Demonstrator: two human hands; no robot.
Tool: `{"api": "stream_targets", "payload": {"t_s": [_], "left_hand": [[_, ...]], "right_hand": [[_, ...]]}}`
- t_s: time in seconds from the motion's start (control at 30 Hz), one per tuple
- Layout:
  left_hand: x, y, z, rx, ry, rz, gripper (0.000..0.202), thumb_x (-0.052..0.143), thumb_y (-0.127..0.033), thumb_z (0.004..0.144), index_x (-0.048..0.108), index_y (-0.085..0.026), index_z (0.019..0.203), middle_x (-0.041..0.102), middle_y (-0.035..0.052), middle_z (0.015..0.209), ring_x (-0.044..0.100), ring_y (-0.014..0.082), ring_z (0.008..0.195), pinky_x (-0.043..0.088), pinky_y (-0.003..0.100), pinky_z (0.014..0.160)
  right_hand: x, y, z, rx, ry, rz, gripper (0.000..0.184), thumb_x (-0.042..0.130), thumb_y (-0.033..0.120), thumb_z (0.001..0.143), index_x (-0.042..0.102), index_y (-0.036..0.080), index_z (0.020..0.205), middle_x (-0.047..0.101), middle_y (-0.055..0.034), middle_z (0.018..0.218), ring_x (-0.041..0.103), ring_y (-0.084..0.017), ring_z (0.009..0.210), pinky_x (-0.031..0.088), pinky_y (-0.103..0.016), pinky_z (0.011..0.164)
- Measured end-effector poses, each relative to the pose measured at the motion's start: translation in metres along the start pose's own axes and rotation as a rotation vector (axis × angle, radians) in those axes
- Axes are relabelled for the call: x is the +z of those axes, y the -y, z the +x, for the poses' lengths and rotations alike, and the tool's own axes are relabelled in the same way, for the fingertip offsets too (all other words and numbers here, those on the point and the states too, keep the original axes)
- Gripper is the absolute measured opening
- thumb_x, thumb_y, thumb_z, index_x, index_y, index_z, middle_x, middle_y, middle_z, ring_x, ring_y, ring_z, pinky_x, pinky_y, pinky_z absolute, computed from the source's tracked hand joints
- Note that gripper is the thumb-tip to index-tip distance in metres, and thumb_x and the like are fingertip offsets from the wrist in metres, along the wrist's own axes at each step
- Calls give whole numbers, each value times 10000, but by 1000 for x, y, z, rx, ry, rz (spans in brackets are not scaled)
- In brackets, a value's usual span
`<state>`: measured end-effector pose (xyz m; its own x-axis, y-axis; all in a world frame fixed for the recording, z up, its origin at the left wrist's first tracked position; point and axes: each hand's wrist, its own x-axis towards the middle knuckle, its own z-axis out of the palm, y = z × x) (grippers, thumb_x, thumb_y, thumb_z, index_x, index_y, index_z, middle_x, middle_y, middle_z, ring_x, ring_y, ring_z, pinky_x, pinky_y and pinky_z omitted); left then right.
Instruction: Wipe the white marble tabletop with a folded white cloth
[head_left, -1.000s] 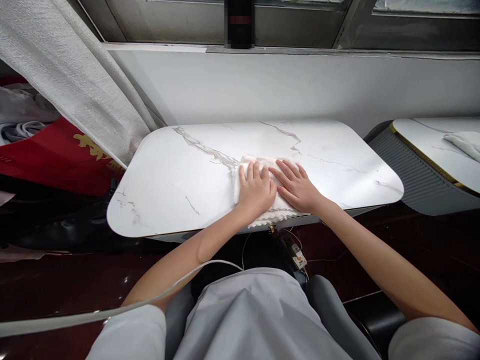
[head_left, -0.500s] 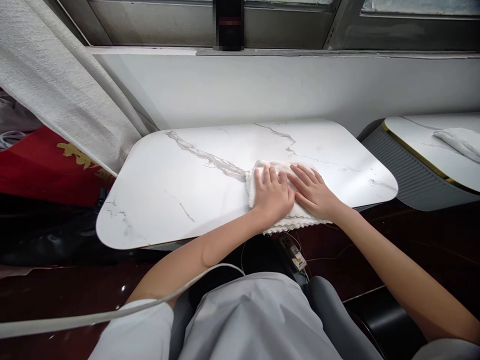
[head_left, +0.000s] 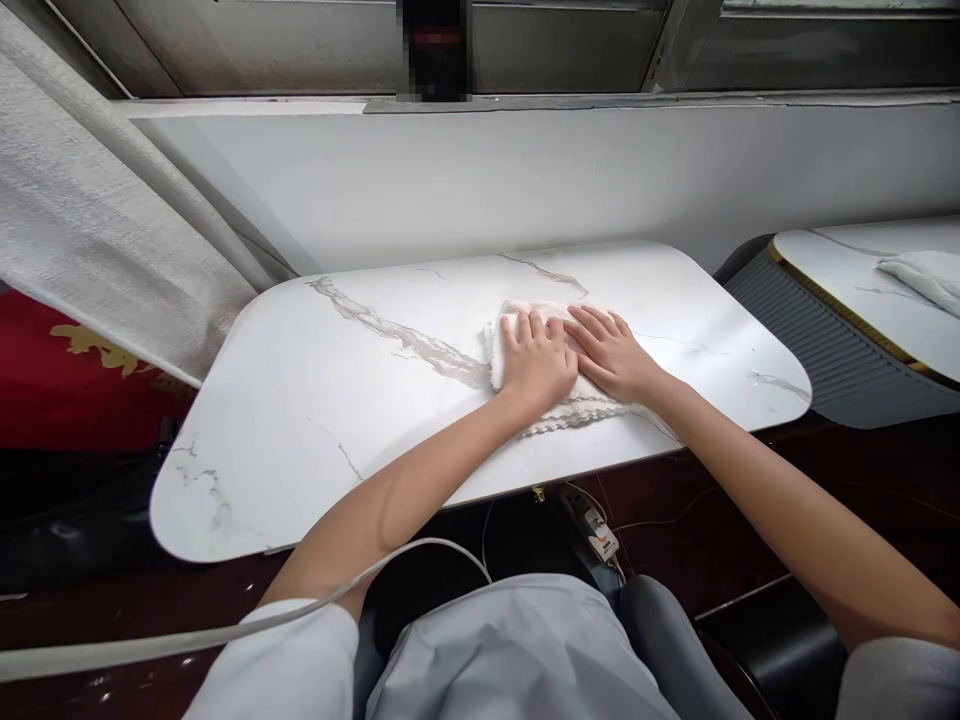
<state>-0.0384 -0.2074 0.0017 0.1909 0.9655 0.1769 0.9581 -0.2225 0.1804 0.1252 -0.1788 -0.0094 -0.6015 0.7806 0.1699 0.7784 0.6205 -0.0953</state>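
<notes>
Marbled table [head_left: 442, 300]: atop it, your left hand [head_left: 538, 363] and right hand [head_left: 611, 352], fingers slightly spread, rest on a cloth [head_left: 589, 394]; likely soft, light, pinchable at its wavy edge [head_left: 576, 413].

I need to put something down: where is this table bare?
Widest: the table's left part, between the curtain, the left arm and the cloth. Also bare: the right end, beyond the right hand, and a strip between the cloth and the wall. Crowded: the middle, where the left hand and right hand lie on the cloth.
</notes>
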Motion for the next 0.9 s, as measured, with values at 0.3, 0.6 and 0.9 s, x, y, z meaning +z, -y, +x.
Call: {"api": "stream_targets", "payload": {"t_s": [0.3, 0.6, 0.9], "left_hand": [[9, 28, 68, -24, -80, -39, 462, 333, -275, 978, 501, -124, 1382, 511, 151, 1471, 378, 287, 1426, 192, 505, 1226], [14, 48, 118, -66, -102, -46, 448, 324, -255, 974, 508, -161, 1372, 562, 121, 1411, 429, 240, 1374, 198, 447, 1224], [18, 52, 150, -86, -89, -30, 447, 306, -252, 975, 510, -189, 1367, 574, 114, 1393, 445, 246, 1359, 190, 446, 1223]], "right_hand": [[11, -27, 67, 118, -50, 68, 543, 252, 442, 1001, 434, 264, 1480, 374, -84, 1589, 281, -290, 1475, 186, -554, 1186], [20, -52, 117, 127, -97, 88, 547, 222, 474, 1007, 457, 287, 1464, 413, -74, 1562, 325, -285, 1447, 226, -540, 1163], [23, -69, 142, 133, -129, 101, 548, 221, 457, 1007, 456, 286, 1471, 430, -67, 1545, 340, -309, 1426, 235, -554, 1145]]}}
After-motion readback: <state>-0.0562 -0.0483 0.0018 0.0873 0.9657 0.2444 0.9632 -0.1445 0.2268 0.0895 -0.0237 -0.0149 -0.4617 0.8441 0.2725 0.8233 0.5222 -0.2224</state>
